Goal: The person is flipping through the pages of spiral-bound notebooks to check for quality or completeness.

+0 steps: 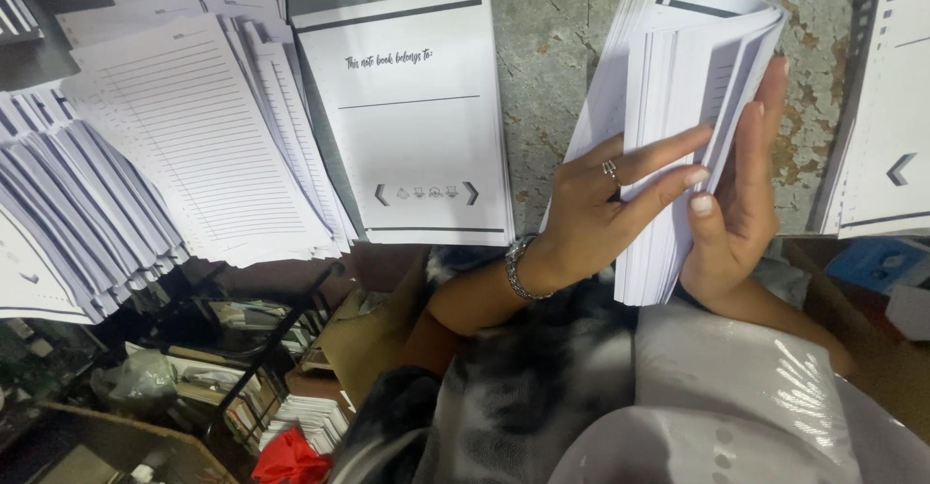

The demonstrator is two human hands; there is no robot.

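- A thick sheaf of loose white pages point(668, 145) is clamped on edge between the left hand point(601, 208) and right hand point(741, 208) — fingers closed flat on both faces.
- Judged light but floppy and slippery; it is best gripped near its lower edge.
- Beyond the grip, the worn table point(552, 38) carries a title-page stack point(412, 116).

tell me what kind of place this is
Probably a small print or bookbinding workshop. Fanned stacks of ruled pages and a pile of title sheets lie on a worn worktable, while both hands, left hand and right hand, square a thick sheaf.
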